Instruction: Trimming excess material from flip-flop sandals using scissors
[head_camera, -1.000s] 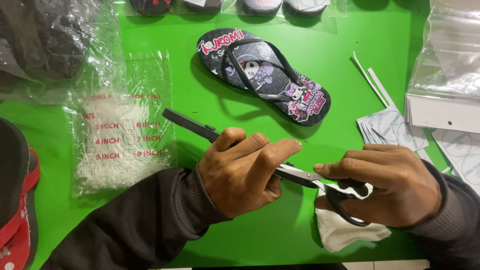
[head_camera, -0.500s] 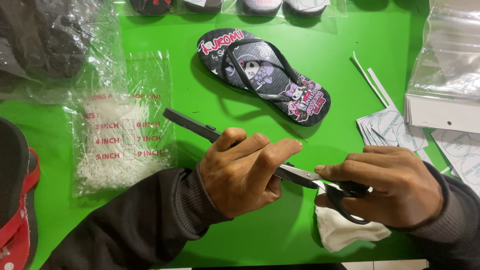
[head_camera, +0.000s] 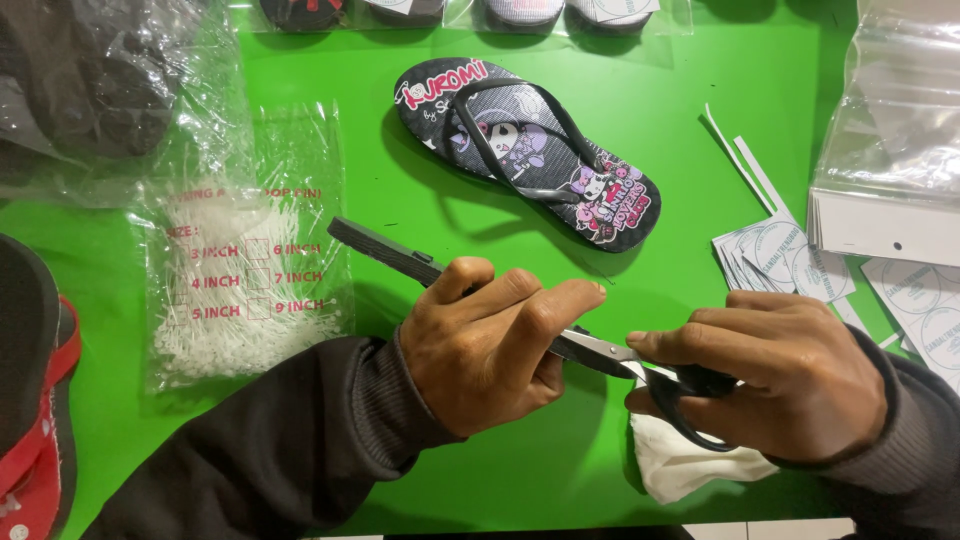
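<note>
My left hand (head_camera: 490, 345) is closed around a flat black piece (head_camera: 380, 250) seen edge-on, which sticks out up and to the left of my fingers; it looks like a sandal sole. My right hand (head_camera: 780, 370) grips black-handled scissors (head_camera: 610, 355). Their metal blades point left and reach in under my left fingers, against the black piece. The blade tips are hidden by my left hand. A crumpled white cloth or paper (head_camera: 690, 470) lies on the green table (head_camera: 700, 180) under my right hand.
A black flip-flop with a cartoon print (head_camera: 530, 150) lies beyond my hands. A clear bag of white plastic tag pins (head_camera: 250, 300) lies at left, a red and black sandal (head_camera: 30, 420) at far left, bagged dark sandals (head_camera: 90, 80) top left. Round-printed labels (head_camera: 790, 255) and clear bags (head_camera: 890, 130) lie at right.
</note>
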